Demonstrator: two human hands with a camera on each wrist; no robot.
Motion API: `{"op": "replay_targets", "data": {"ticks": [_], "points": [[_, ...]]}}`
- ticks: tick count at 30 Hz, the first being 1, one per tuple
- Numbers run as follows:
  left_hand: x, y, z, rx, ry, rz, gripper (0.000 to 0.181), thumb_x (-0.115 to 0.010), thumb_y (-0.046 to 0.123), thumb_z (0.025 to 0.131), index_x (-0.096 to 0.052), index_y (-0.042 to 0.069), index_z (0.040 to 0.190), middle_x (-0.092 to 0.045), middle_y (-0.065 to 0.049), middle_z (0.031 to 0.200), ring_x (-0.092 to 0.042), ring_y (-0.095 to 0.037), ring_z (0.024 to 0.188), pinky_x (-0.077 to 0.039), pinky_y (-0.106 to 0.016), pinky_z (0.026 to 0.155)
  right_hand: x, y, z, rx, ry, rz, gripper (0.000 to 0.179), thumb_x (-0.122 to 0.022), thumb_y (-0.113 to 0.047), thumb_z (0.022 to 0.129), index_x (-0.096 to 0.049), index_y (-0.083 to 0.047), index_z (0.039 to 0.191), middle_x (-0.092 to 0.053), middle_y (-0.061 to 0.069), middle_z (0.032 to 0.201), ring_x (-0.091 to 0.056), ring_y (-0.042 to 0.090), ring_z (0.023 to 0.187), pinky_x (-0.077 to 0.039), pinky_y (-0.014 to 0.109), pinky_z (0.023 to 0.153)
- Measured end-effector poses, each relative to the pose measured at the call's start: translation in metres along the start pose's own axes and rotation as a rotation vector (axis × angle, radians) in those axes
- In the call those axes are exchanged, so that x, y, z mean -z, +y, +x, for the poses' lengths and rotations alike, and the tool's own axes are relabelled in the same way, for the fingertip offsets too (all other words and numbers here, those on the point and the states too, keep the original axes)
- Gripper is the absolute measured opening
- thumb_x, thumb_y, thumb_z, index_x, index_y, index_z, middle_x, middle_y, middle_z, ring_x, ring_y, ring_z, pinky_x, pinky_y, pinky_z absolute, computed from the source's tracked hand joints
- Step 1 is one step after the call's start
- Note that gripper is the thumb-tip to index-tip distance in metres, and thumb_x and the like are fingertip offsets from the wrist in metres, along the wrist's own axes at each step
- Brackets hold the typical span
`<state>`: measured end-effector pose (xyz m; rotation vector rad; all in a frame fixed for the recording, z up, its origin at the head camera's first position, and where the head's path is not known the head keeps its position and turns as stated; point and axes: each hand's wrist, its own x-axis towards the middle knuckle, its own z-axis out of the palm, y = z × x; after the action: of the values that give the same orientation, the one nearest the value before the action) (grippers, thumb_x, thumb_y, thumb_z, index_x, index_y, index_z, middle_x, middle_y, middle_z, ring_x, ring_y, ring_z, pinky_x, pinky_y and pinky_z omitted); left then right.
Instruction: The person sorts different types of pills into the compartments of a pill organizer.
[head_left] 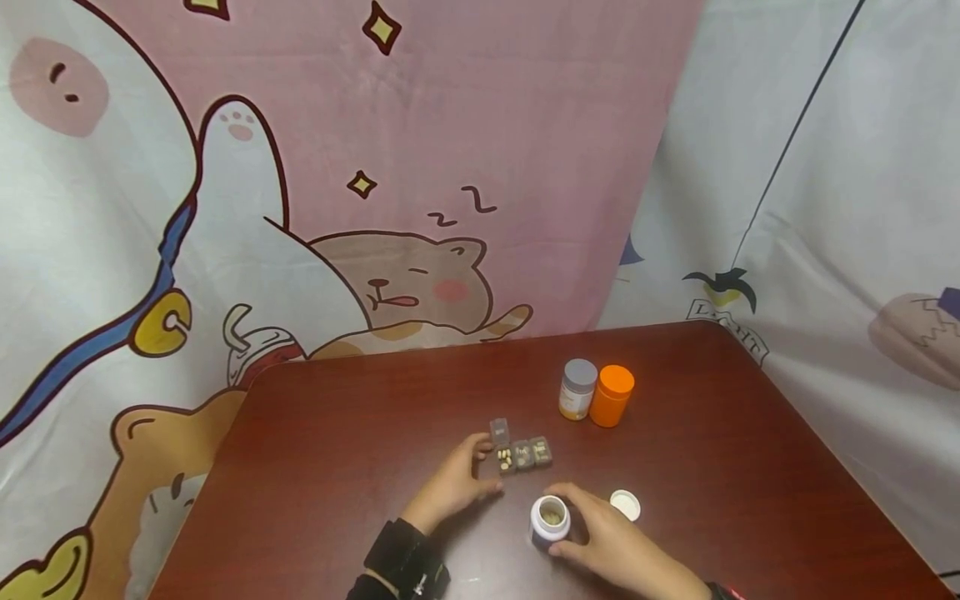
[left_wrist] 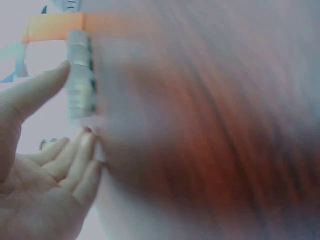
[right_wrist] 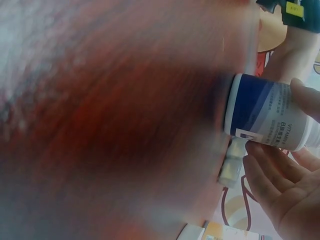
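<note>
My right hand [head_left: 611, 537] grips a white pill bottle [head_left: 542, 536] between thumb and fingers. The bottle stands upright and uncapped, with pale contents visible through its mouth. In the right wrist view the bottle [right_wrist: 267, 112] shows a blue-and-white label reading VITAMIN. A small grey translucent pill organizer [head_left: 522, 455] lies beyond the bottle. Its leftmost lid [head_left: 499, 431] is flipped up, and several pale pills [head_left: 505, 457] sit in that compartment. Beside the organizer's left end is my left hand [head_left: 452, 486], thumb and fingers spread apart; whether the fingertips touch it I cannot tell.
A white cap [head_left: 626, 505] lies on the table right of the bottle, near my right hand. Farther back stand a grey-lidded bottle [head_left: 577, 389] and an orange bottle [head_left: 612, 396], side by side. The brown table [head_left: 360, 417] ends at a printed cloth backdrop [head_left: 525, 167].
</note>
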<state>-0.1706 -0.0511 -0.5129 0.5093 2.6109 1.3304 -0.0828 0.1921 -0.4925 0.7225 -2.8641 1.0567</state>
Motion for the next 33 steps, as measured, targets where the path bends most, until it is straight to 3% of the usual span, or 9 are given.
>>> {"op": "replay_targets", "data": {"ticks": [6,11,18,25,33], "points": [[0.002,0.019,-0.018,0.079,0.072,0.159,0.079,-0.082,0.020,0.066,-0.044,-0.001,0.132,-0.054,-0.021,0.128,-0.045,-0.035,0.118,-0.037,-0.054,0.101,0.005,0.009,-0.006,-0.006,0.020,-0.001,0.074,-0.083,-0.038,0.064,-0.051,-0.021,0.128,-0.056,-0.010,0.124,-0.050,0.011,0.112,-0.048,0.045,0.090],[-0.005,0.037,-0.037,0.032,0.047,0.234,0.097,-0.086,0.032,0.056,-0.041,-0.003,0.135,-0.045,-0.021,0.136,-0.039,-0.038,0.122,-0.036,-0.057,0.100,0.017,0.029,-0.010,0.062,0.051,-0.043,0.085,-0.084,-0.044,0.057,-0.051,-0.021,0.131,-0.052,-0.006,0.130,-0.045,0.014,0.117,-0.047,0.048,0.090],[-0.033,0.056,-0.054,0.006,-0.049,0.127,0.103,-0.086,0.041,0.055,-0.037,0.006,0.139,-0.050,-0.013,0.135,-0.044,-0.029,0.120,-0.041,-0.052,0.097,0.032,0.059,-0.015,0.100,0.049,-0.114,0.079,-0.085,-0.041,0.058,-0.055,-0.019,0.127,-0.051,0.004,0.132,-0.041,0.018,0.120,-0.046,0.053,0.089],[-0.053,0.058,-0.056,0.029,-0.024,0.055,0.091,-0.085,0.039,0.060,-0.043,0.011,0.136,-0.055,-0.010,0.130,-0.050,-0.026,0.114,-0.044,-0.051,0.094,0.036,0.077,-0.018,0.073,0.055,-0.225,0.061,-0.084,-0.029,0.061,-0.062,-0.022,0.117,-0.056,0.000,0.119,-0.045,0.015,0.111,-0.049,0.047,0.085],[-0.060,0.055,-0.055,0.027,0.003,0.043,0.075,-0.084,0.036,0.062,-0.051,0.023,0.128,-0.059,-0.003,0.126,-0.052,-0.023,0.112,-0.045,-0.051,0.091,0.040,0.078,-0.018,0.009,0.035,-0.269,0.051,-0.083,-0.026,0.065,-0.064,-0.022,0.112,-0.056,-0.010,0.102,-0.051,0.009,0.094,-0.051,0.040,0.074]]}}
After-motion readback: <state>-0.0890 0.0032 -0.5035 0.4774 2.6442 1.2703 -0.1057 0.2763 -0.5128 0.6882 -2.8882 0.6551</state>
